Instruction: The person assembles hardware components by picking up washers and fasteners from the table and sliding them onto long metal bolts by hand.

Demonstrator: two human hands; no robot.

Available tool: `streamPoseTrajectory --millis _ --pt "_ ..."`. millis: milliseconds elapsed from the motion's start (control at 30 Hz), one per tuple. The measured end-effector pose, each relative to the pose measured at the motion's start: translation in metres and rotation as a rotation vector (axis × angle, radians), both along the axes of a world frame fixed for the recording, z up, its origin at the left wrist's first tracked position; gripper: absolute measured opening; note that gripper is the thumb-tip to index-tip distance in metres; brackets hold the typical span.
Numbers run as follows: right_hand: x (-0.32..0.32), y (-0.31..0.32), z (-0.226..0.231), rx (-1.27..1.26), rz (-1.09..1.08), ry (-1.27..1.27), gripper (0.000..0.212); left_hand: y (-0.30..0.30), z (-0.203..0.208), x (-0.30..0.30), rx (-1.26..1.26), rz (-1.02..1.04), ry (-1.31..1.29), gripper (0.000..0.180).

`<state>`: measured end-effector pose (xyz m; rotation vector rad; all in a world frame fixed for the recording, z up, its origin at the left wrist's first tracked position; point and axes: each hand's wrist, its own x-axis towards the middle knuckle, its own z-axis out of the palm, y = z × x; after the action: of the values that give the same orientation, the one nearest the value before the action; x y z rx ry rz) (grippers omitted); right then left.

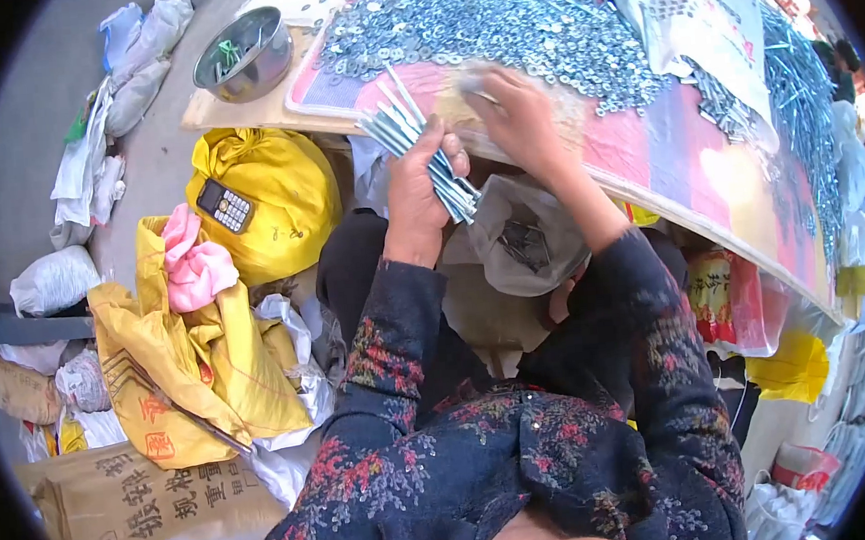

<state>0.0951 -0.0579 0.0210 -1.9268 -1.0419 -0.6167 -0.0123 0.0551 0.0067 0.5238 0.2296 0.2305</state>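
My left hand (417, 186) is closed around a bundle of long, thin metal bolts (397, 127), which tilt up to the left over the table's near edge. Their lower ends stick out below my fingers. Just to the right, my right hand (521, 123) is over the tabletop with its fingers bent together. Its fingertips are blurred around a pale spot, so what they pinch cannot be made out. A wide heap of small silver washers (476, 26) spreads beyond both hands. Under the table edge, between my knees, hangs a whitish bag (553, 272) with dark metal pieces inside.
A steel bowl (243, 57) stands at the table's far left corner. More long bolts (793, 114) lie piled at the right, beside a white printed sack (702, 30). On the left, a keypad phone (224, 205) rests on a tied yellow sack (292, 195), near a pink cloth (197, 266).
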Motion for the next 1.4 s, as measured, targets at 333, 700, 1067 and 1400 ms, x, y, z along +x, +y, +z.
streamPoseTrajectory --millis 333,700,1067,1400 --pt "0.054 0.084 -0.009 -0.554 0.077 -0.187 0.032 0.028 -0.008 -0.014 0.006 0.173 0.138 0.011" --pt "-0.044 -0.037 0.028 0.082 0.066 0.974 0.032 -0.037 0.013 -0.020 0.282 -0.283 0.155 0.015" --pt "-0.021 -0.145 0.034 0.398 -0.185 0.973 0.026 -0.069 -0.013 -0.020 0.254 -0.492 0.085 0.015" --pt "0.085 -0.287 0.045 -0.698 -0.998 0.402 0.030 -0.086 -0.013 -0.012 0.261 -0.625 0.049 0.022"
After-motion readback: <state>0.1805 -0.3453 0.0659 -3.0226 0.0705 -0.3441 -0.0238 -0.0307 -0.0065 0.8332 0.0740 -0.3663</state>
